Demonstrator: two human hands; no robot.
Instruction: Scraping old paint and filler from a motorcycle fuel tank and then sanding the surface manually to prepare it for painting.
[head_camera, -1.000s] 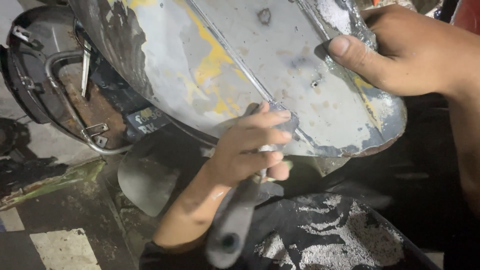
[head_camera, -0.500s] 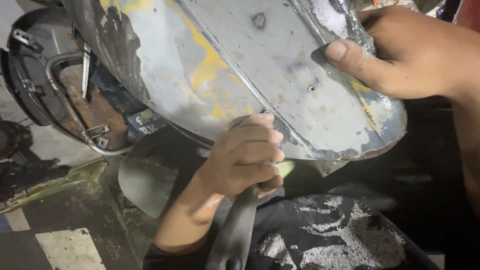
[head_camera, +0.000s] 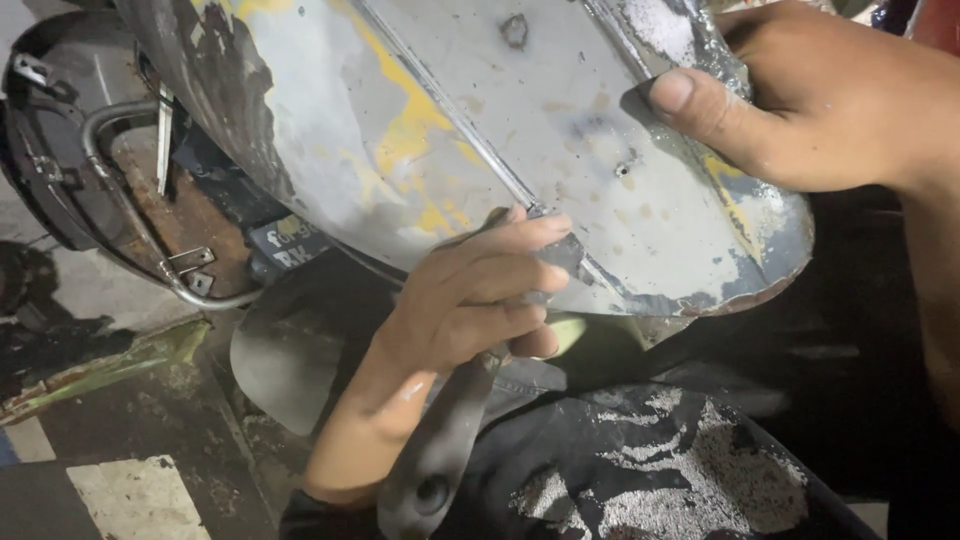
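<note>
A large curved metal panel (head_camera: 470, 130), grey with patches of yellow paint and a raised seam, fills the upper middle of the head view. My right hand (head_camera: 800, 110) grips its upper right edge, thumb pressed on the face. My left hand (head_camera: 470, 300) is closed around a tool with a thick dark handle (head_camera: 435, 460); its working end lies under my fingers against the panel's lower part near the seam and is mostly hidden.
A stripped scooter body (head_camera: 130, 190) with a bent metal bar and rusty floor lies at the left. Dark cloth dusted with grey scrapings (head_camera: 660, 470) covers my lap below. Concrete floor with a pale painted patch (head_camera: 130, 495) sits at the lower left.
My left hand has slid the tool a little leftward and up along the panel's seam. The panel has tilted slightly; my right hand keeps its hold.
</note>
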